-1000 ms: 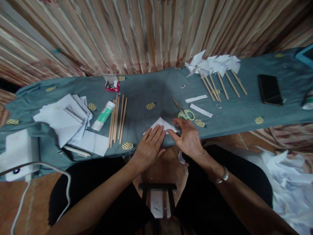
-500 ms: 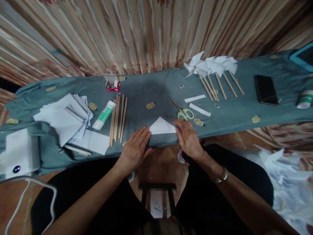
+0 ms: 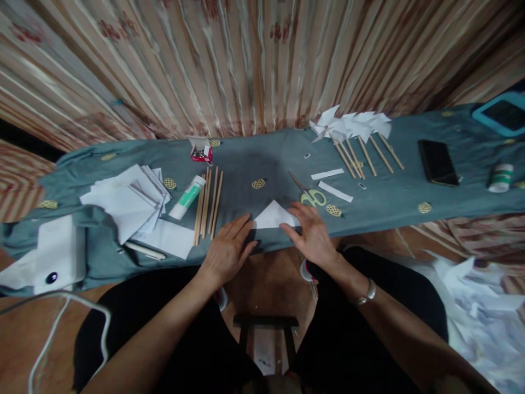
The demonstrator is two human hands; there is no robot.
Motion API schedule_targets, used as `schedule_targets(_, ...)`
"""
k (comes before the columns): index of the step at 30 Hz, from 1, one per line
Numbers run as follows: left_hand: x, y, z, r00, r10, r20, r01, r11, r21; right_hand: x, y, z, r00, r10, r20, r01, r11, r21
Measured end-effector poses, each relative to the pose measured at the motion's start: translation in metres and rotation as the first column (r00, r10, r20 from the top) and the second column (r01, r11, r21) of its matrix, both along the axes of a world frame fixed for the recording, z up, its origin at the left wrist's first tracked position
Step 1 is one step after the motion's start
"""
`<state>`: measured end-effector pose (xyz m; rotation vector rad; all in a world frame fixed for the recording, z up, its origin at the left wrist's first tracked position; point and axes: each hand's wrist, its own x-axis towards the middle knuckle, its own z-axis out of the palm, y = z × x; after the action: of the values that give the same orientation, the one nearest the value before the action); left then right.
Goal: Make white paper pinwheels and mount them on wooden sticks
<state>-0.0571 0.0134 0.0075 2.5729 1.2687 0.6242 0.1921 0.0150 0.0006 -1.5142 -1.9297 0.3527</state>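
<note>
White boxy device (image 3: 61,251) sits at the near left of the cloth-covered table (image 3: 262,156). Next, a fanned pile of white paper sheets (image 3: 118,205), with a slim white pen-like item (image 3: 144,250) on its near side. Glue stick (image 3: 187,198), green and white, lies on a slant; small red box (image 3: 202,158) is open on the far side, metal bits inside. Several wooden sticks (image 3: 217,204) lie roughly side by side to the right of the glue.

Left hand (image 3: 229,246): flat, palm down, fingers together, thumb out wide, fingertips at the left corner of the folded paper (image 3: 274,216). No grip on anything that I can see. Paper is a white triangle flat at the near edge, mid-table, point facing far. Right hand (image 3: 309,232) is over its right corner, thumb and forefinger spread with a gap between; can't tell how hard it presses.

Scissors (image 3: 305,191), green handles, just beyond the right hand. Two paper strips (image 3: 327,174) to their right. White pinwheels (image 3: 353,127) on sticks lie bunched at the far side. Then dark phone (image 3: 438,162), green-and-white tube (image 3: 501,178) standing at far right, blue-framed tablet (image 3: 479,112) beyond it. Pile of white paper shapes (image 3: 476,312) below the table, near right.
</note>
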Motion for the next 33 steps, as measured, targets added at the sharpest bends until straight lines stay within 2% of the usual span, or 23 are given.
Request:
schedule_targets(5, 0.003, 0.009, 0.009, 0.991, 0.085, 0.101, -0.069, 0.986, -0.152, -0.006, 0.006, -0.001, 0.992, -0.030, -0.123, 0.018, 0.995, -0.096)
schedule_targets(9, 0.008, 0.020, 0.015, 0.928, 0.219, 0.302, -0.103, 0.928, -0.358, -0.009, 0.011, 0.007, 0.949, -0.056, -0.310, 0.002, 0.986, -0.169)
schedule_targets(11, 0.012, 0.027, 0.016, 0.858, 0.326, 0.397, -0.098, 0.862, -0.497, -0.011, 0.012, 0.014, 0.929, -0.028, -0.368, -0.041, 0.983, -0.178)
schedule_targets(14, 0.019, 0.036, 0.019, 0.765, 0.454, 0.456, -0.020, 0.725, -0.688, -0.011, 0.015, 0.026, 0.916, 0.037, -0.399, -0.107, 0.982, -0.154)
schedule_targets(17, 0.026, 0.043, 0.026, 0.699, 0.535, 0.474, 0.082, 0.598, -0.797, -0.009, 0.018, 0.036, 0.922, 0.091, -0.378, -0.138, 0.985, -0.100)
schedule_targets(19, 0.028, 0.048, 0.031, 0.670, 0.575, 0.469, 0.092, 0.563, -0.821, -0.006, 0.021, 0.041, 0.927, 0.130, -0.351, -0.162, 0.985, -0.064)
schedule_targets(22, 0.028, 0.055, 0.037, 0.658, 0.590, 0.468, 0.089, 0.556, -0.826, -0.001, 0.024, 0.047, 0.923, 0.185, -0.338, -0.212, 0.976, -0.047)
schedule_targets(29, 0.027, 0.060, 0.040, 0.676, 0.573, 0.463, 0.163, 0.497, -0.852, 0.002, 0.018, 0.054, 0.890, 0.274, -0.364, -0.317, 0.946, -0.063)
schedule_targets(31, 0.027, 0.058, 0.038, 0.646, 0.598, 0.475, 0.187, 0.479, -0.858, 0.004, 0.018, 0.055, 0.889, 0.271, -0.370, -0.313, 0.948, -0.058)
schedule_targets(33, 0.027, 0.057, 0.036, 0.569, 0.660, 0.490, 0.182, 0.480, -0.858, 0.008, 0.020, 0.055, 0.898, 0.232, -0.374, -0.265, 0.963, -0.040)
